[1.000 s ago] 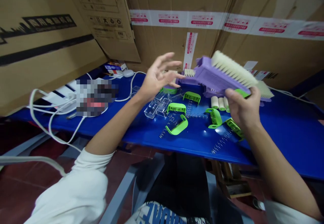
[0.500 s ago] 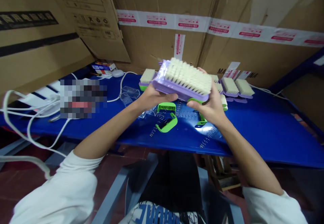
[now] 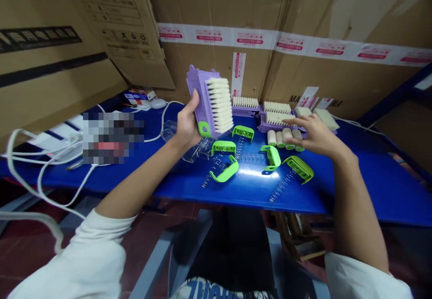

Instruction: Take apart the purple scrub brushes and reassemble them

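My left hand (image 3: 187, 122) grips a purple brush (image 3: 209, 103), raised above the table and tilted on end. Its cream bristles face right, and a green piece sits at its lower end. My right hand (image 3: 313, 132) is open, fingers apart, reaching over several short whitish cylinders (image 3: 280, 139) with green ends. Whether its fingertips touch them I cannot tell. Between the hands lie several bright green curved parts (image 3: 225, 169) and thin coil springs (image 3: 282, 185). More purple brush pieces (image 3: 278, 118) lie bristles up behind the cylinders.
Clear plastic pieces (image 3: 195, 149) lie under my left forearm. White cables (image 3: 40, 168) loop across the left side of the blue table (image 3: 367, 177), beside a pixelated patch. Cardboard walls (image 3: 216, 2) stand behind. A small box (image 3: 139, 95) is at the back left.
My right hand has let go of the brush and moved right, down towards the cylinders. My left hand has moved left with the brush and turned it on end.
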The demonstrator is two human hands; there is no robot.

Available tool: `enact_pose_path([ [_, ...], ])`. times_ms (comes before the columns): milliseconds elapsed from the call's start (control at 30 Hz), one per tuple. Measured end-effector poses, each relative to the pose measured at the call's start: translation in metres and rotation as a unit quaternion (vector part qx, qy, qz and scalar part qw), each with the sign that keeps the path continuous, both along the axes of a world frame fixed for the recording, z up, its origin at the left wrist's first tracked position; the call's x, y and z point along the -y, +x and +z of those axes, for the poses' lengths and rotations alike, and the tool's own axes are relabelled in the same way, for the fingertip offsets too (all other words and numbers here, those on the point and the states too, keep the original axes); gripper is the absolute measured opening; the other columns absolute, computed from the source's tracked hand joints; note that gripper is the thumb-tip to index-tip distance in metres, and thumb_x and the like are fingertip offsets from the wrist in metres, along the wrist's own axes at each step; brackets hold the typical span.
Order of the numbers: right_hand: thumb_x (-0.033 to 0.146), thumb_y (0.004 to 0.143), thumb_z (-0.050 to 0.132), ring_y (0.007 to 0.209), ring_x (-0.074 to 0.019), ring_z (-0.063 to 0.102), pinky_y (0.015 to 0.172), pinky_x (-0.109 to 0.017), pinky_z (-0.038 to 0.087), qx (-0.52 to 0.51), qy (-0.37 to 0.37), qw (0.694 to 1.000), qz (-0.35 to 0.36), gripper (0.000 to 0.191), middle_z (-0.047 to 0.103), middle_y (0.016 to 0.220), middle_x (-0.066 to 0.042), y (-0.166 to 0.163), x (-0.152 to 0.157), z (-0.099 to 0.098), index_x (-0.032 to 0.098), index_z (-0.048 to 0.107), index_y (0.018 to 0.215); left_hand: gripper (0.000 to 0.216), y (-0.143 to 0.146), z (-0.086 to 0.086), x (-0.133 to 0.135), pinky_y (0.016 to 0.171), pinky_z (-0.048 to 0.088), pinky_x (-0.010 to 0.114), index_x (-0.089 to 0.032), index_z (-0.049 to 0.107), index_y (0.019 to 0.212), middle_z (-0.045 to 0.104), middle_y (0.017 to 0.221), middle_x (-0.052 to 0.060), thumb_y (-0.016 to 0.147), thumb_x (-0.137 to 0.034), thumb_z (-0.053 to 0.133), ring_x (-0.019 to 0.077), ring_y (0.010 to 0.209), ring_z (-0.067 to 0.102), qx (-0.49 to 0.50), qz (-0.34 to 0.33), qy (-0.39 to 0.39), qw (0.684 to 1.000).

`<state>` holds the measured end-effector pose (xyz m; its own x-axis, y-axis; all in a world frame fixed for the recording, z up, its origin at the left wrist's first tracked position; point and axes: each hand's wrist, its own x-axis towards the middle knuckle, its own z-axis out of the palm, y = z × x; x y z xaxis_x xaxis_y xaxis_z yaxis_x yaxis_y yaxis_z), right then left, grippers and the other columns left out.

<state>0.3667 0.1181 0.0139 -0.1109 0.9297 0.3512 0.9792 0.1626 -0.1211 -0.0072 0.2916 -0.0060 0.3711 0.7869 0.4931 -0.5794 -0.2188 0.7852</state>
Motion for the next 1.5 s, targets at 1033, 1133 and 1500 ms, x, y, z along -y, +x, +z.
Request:
enact_pose_path([
  [1033,0.043,0.095,0.097,0.110,-0.0254,0.086,0.095,-0.044,0.078,-0.519,0.116,0.829,0.176,0.037,0.083,0.134,-0.004,-0.114,0.000,-0.010,0.034,0.079,0.126,0.087,0.000,-0.020,0.032,0.114,0.052,0.059,-0.034,0.040,0.188,0.075,0.150,0.016,0.111,-0.053,0.076,0.0394,0.130,0.068,-0.249,0.345,0.592,0.684],
  [1133,0.040,0.094,0.097,0.110,-0.0252,0.086,0.097,-0.044,0.076,-0.518,0.110,0.834,0.156,0.038,0.088,0.122,-0.004,-0.119,0.003,-0.006,0.033,0.082,0.128,0.093,0.000,-0.021,0.029,0.115,0.050,0.061,-0.037,0.044,0.187,0.076,0.153,0.015,0.104,-0.058,0.082,0.0423,0.130,0.068,-0.241,0.317,0.595,0.699],
  [1500,0.056,0.091,0.101,0.120,-0.0311,0.089,0.111,-0.054,0.075,-0.511,0.136,0.832,0.165,0.045,0.092,0.125,-0.006,-0.125,0.003,-0.006,0.032,0.085,0.126,0.089,0.002,-0.019,0.029,0.129,0.043,0.073,-0.040,0.072,0.166,0.077,0.149,0.013,0.086,-0.071,0.096,0.0472,0.137,0.065,-0.278,0.242,0.482,0.795],
])
